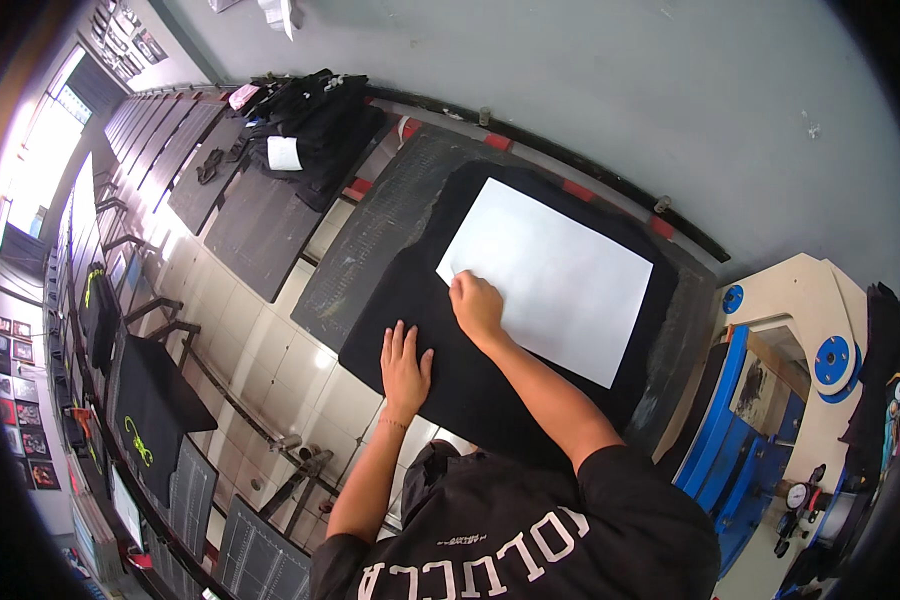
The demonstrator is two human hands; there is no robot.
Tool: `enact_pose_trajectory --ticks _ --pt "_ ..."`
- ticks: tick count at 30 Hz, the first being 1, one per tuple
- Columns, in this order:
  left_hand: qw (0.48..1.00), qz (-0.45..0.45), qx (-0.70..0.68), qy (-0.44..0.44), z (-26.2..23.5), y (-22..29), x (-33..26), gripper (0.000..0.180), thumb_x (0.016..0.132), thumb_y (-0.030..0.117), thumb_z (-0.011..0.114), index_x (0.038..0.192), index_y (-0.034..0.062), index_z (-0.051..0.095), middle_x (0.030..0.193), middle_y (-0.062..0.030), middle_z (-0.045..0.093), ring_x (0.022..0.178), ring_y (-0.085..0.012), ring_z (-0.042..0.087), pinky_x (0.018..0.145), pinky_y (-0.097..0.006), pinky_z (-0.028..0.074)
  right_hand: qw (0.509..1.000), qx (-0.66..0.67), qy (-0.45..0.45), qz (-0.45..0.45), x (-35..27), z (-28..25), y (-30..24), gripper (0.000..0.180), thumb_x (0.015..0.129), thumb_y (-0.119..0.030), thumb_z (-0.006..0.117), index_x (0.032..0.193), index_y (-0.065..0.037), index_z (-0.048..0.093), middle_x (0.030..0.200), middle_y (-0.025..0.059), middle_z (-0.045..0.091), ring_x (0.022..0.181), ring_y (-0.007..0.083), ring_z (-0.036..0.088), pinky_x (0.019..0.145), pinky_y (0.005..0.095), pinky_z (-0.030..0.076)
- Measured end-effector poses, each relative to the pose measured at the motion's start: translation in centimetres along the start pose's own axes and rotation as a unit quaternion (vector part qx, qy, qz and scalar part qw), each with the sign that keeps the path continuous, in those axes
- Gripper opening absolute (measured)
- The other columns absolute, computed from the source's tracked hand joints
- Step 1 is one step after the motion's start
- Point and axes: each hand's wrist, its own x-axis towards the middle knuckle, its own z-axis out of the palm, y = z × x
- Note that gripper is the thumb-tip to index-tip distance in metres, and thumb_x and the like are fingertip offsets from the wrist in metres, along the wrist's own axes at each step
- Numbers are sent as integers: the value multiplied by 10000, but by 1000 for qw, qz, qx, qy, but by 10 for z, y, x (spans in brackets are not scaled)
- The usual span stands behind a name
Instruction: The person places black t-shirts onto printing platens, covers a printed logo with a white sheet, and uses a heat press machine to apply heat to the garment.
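Flat and spread, the left hand (405, 368) is pressed palm-down on the black T-shirt (440, 330), near its lower left edge. The right hand (476, 306) is laid with fingers curled on the near left corner of the white rectangular sheet (550, 275); whether that corner is pinched cannot be told. The sheet is laid across the middle of the shirt, which is stretched over a dark printing platen (385, 215). On the next platen, far and to the left, a heap of black garments (315, 125) is piled with a small white label (284, 153) on top. At the left edge, another black shirt with a yellow-green print (145, 415) is spread on a platen, and small rectangular pictures (20, 400) are fixed to the wall. A blue and cream machine (770, 400) is seen at the right.
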Motion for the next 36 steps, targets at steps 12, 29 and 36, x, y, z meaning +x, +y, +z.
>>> enact_pose_trajectory --ticks 12,29,36 --pt "987 -3 151 -48 49 2 73 578 1002 416 462 1495 124 389 1575 -164 302 1475 -389 203 1195 -536 159 949 -7 154 275 89 -110 187 373 986 -326 510 977 22 644 992 241 679 963 430 638 848 499 483" --pt "989 -14 132 -57 53 -1 72 560 1011 404 445 1494 124 388 1587 -158 279 1481 -388 187 1199 -528 139 845 -30 438 307 85 -418 352 432 991 -308 530 1014 111 633 1011 255 685 915 387 662 815 448 496" --pt "874 -133 -413 -218 -5 57 123 691 1020 567 380 1420 7 438 1390 -179 536 1189 -324 583 1031 -426 426 926 108 357 58 86 -459 63 354 1013 -318 553 993 26 637 912 34 647 833 121 565 767 289 465"
